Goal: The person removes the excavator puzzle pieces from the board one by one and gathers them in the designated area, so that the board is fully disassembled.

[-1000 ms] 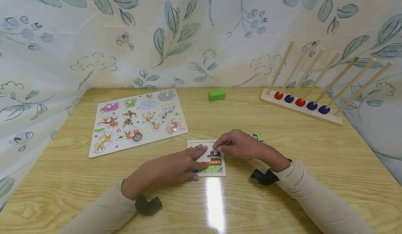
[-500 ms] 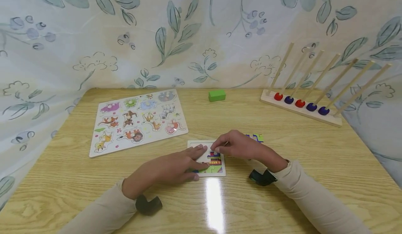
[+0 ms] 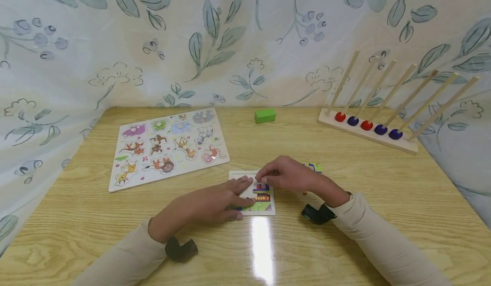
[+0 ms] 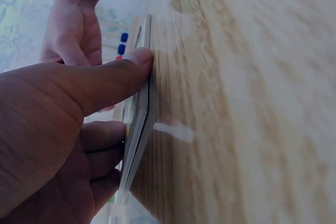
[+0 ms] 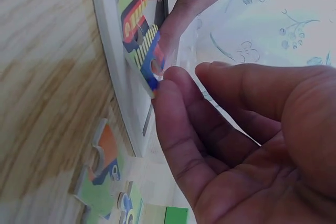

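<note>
A small white-framed jigsaw puzzle (image 3: 273,209) lies on the table, part filled with picture pieces. My left hand (image 3: 209,203) rests across its left side, fingers extended over the board. In the left wrist view, its thumb (image 4: 123,72) touches the near edge of the frame. My right hand (image 3: 289,175) is over the upper right of the puzzle. In the right wrist view, its fingertips touch the edge of a blue puzzle piece (image 5: 149,59) with yellow stripes, while the thumb stands apart from them. Loose pieces (image 5: 105,177) lie beside the frame, partly hidden by the right hand in the head view.
An animal peg puzzle board (image 3: 168,149) lies at the back left. A green block (image 3: 265,116) stands at the back middle. At the back right is a wooden rack (image 3: 368,131) with upright rods and red and blue beads. A patterned cloth (image 3: 245,43) hangs behind the table.
My right hand has shifted slightly left over the puzzle, and its fingertips are nearer the left hand. The left hand has stayed in place on the board.
</note>
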`<state>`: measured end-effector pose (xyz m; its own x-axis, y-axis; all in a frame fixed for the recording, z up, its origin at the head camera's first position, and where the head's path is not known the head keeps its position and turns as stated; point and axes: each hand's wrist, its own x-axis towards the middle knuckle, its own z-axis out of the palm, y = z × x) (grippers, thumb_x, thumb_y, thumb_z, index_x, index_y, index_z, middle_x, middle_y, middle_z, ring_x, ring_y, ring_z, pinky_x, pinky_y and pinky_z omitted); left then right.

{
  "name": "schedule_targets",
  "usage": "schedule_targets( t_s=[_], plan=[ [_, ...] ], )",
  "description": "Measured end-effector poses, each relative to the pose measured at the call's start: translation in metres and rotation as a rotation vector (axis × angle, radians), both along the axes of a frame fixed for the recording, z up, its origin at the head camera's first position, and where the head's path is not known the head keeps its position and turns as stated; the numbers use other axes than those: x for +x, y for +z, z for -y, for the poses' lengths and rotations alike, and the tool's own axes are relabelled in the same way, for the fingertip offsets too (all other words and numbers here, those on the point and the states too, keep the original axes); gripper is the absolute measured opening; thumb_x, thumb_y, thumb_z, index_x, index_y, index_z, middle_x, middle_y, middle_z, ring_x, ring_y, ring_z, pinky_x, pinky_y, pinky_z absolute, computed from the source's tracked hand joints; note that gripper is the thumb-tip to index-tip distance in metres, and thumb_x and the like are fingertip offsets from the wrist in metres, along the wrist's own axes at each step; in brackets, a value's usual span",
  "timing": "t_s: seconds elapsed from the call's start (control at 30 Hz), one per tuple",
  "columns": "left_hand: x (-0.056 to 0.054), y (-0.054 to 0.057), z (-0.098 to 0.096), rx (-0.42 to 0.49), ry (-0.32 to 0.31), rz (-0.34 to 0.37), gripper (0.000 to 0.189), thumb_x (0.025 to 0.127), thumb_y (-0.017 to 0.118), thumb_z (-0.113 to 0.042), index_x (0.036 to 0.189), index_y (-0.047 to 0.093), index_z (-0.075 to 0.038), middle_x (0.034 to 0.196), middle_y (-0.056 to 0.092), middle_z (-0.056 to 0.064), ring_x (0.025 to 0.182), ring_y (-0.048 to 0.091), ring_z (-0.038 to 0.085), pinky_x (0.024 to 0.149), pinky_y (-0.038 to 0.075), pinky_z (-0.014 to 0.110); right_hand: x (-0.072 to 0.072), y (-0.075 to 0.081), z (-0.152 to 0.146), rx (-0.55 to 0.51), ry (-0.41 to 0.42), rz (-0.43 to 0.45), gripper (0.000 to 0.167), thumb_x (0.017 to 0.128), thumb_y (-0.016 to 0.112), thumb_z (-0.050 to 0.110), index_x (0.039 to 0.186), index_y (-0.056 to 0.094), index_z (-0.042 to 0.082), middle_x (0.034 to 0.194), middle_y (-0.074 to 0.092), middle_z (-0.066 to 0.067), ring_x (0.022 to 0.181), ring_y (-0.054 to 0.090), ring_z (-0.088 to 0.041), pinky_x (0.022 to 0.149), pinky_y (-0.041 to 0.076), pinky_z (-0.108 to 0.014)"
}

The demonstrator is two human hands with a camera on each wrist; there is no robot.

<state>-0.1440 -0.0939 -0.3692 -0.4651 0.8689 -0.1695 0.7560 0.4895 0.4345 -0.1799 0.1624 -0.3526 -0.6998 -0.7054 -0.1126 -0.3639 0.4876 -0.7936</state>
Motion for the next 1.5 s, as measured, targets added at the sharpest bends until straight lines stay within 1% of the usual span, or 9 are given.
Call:
schedule_targets(
  t_s=[0.07, 0.27, 0.37, 0.57, 0.67, 0.83, 1.0, 1.3, 1.5],
  plan=[
    [-0.0003, -0.0006, 0.0001, 0.004, 0.0, -0.004, 0.044, 0.098, 0.06, -0.029, 0.14, 0.056, -0.017, 0.158, 0.02, 0.014, 0.146, 0.013, 0.027, 0.114, 0.024, 0.041, -0.0007, -0.0006, 0.0002, -0.002, 0.0, 0.002, 0.019, 0.096, 0.059, 0.004, 0.11, 0.072, 0.001, 0.106, 0.071, -0.004, 0.089, 0.06, -0.011, 0.073, 0.051, -0.025],
    [-0.0008, -0.0009, 0.0001, 0.007, -0.006, -0.024, 0.044, 0.098, 0.06, -0.03, 0.14, 0.055, -0.018, 0.159, 0.019, 0.014, 0.146, 0.014, 0.027, 0.114, 0.024, 0.041, -0.0012, -0.0039, 0.0017, -0.02, 0.029, -0.01, 0.019, 0.094, 0.06, 0.0, 0.109, 0.072, 0.0, 0.107, 0.071, -0.006, 0.099, 0.063, -0.014, 0.085, 0.053, -0.029],
    [-0.0006, -0.0003, 0.0001, 0.006, -0.006, -0.026, 0.044, 0.098, 0.06, -0.03, 0.14, 0.055, -0.018, 0.159, 0.019, 0.013, 0.146, 0.013, 0.027, 0.114, 0.025, 0.041, -0.0007, -0.0046, 0.0031, -0.035, 0.039, -0.015, 0.018, 0.094, 0.061, 0.0, 0.108, 0.072, 0.0, 0.107, 0.071, -0.006, 0.1, 0.063, -0.015, 0.087, 0.053, -0.03],
    [-0.0006, -0.0003, 0.0002, 0.008, -0.018, -0.045, 0.044, 0.098, 0.06, -0.03, 0.14, 0.056, -0.018, 0.158, 0.022, 0.014, 0.146, 0.016, 0.029, 0.114, 0.026, 0.043, 0.0008, -0.0031, 0.0062, -0.024, 0.034, 0.03, 0.019, 0.094, 0.062, 0.001, 0.11, 0.072, 0.001, 0.106, 0.07, -0.004, 0.097, 0.063, -0.012, 0.085, 0.053, -0.027],
    [-0.0009, -0.0007, 0.0, 0.012, -0.034, -0.069, 0.044, 0.097, 0.061, -0.03, 0.139, 0.057, -0.017, 0.157, 0.024, 0.016, 0.145, 0.018, 0.03, 0.115, 0.023, 0.045, 0.0015, -0.0023, 0.0061, 0.002, 0.028, 0.037, 0.017, 0.094, 0.062, 0.002, 0.108, 0.072, 0.002, 0.106, 0.07, -0.003, 0.096, 0.063, -0.011, 0.083, 0.052, -0.025],
    [-0.0011, -0.0007, -0.0001, 0.013, -0.042, -0.089, 0.043, 0.097, 0.061, -0.031, 0.137, 0.058, -0.016, 0.156, 0.025, 0.019, 0.145, 0.019, 0.03, 0.115, 0.02, 0.047, 0.001, -0.0046, 0.0037, 0.028, 0.03, 0.016, 0.015, 0.095, 0.061, 0.002, 0.102, 0.074, 0.004, 0.101, 0.071, 0.0, 0.093, 0.063, -0.01, 0.082, 0.052, -0.026],
    [-0.0004, -0.0013, 0.0001, 0.013, -0.031, -0.078, 0.044, 0.098, 0.06, -0.032, 0.139, 0.057, -0.017, 0.157, 0.024, 0.017, 0.145, 0.019, 0.029, 0.114, 0.025, 0.042, 0.0013, -0.0052, 0.0006, 0.032, 0.044, 0.003, 0.016, 0.095, 0.06, 0.0, 0.102, 0.074, 0.004, 0.1, 0.071, 0.001, 0.093, 0.063, -0.01, 0.082, 0.052, -0.026],
    [-0.0004, -0.0017, 0.0004, 0.011, -0.029, -0.068, 0.045, 0.098, 0.059, -0.032, 0.14, 0.055, -0.017, 0.158, 0.022, 0.016, 0.145, 0.018, 0.029, 0.114, 0.025, 0.041, 0.0018, -0.0066, -0.0006, 0.021, 0.058, -0.036, 0.017, 0.095, 0.06, 0.002, 0.108, 0.071, 0.003, 0.104, 0.069, 0.001, 0.093, 0.06, -0.011, 0.081, 0.052, -0.027],
    [-0.0004, -0.0017, 0.0003, 0.012, -0.024, -0.062, 0.045, 0.098, 0.059, -0.032, 0.14, 0.055, -0.017, 0.158, 0.022, 0.016, 0.145, 0.018, 0.029, 0.114, 0.026, 0.041, 0.0016, -0.008, -0.0003, 0.007, 0.06, -0.002, 0.016, 0.093, 0.063, 0.0, 0.106, 0.072, 0.003, 0.102, 0.07, 0.001, 0.094, 0.063, -0.011, 0.083, 0.052, -0.026]
  ],
)
